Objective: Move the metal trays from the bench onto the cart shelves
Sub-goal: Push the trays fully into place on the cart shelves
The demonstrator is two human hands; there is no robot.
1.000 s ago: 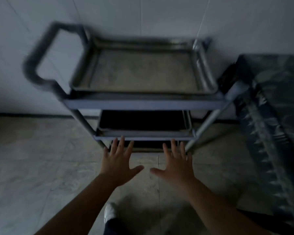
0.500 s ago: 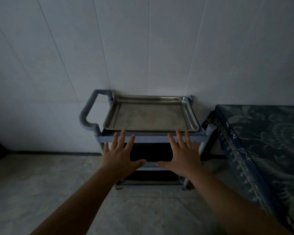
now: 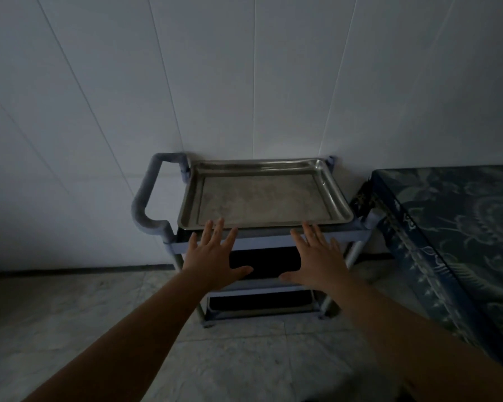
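Metal tray (image 3: 263, 198) on the cart (image 3: 269, 242) top shelf

Left hand (image 3: 215, 256) and right hand (image 3: 317, 259) hover spread flat and empty before the shelf's front edge; no readable writing anywhere.

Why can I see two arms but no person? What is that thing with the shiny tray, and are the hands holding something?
The camera sits on the person's head and looks forward and down, so you see only their own arms reaching out. The left hand and the right hand are both open, fingers spread, and hold nothing. In front of them is a cart with shelves and a grey handle on its left side, standing against a white wall. A metal tray lies on the top shelf. The lower shelves are too dark to see into. On the right is a blue patterned cloth covering something.
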